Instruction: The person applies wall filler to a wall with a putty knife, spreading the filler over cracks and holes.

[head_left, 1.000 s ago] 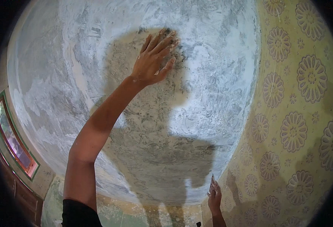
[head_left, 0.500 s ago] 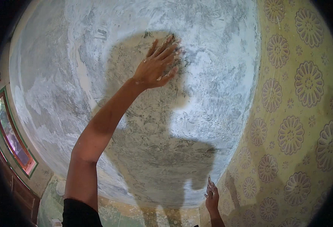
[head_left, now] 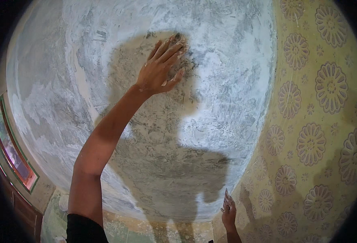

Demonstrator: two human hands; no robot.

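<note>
Fingers stretched and pointing up to the right, my left hand (head_left: 161, 67) lies against the patchy grey-white wall (head_left: 223, 93), palm turned to it. Whitish paste coats its fingertips and thumb. Nothing shows between its fingers and the wall. My right hand (head_left: 228, 211) is low at the right, near the corner, seen from the side. Its fingers extend upward and are smeared with pale paste; no tool can be made out in it. A dark shadow falls over the wall around both hands.
A yellow wall (head_left: 292, 137) with purple flower patterns meets the grey one in a corner at the right. At the far left are a window (head_left: 14, 141) with a green and brown frame and dark wood panelling (head_left: 24, 210). Greenish tiles (head_left: 117, 231) show below.
My left hand has shifted slightly left across the wall, its fingers still stretched. My right hand has stayed nearly in place, and the whole view has moved a little.
</note>
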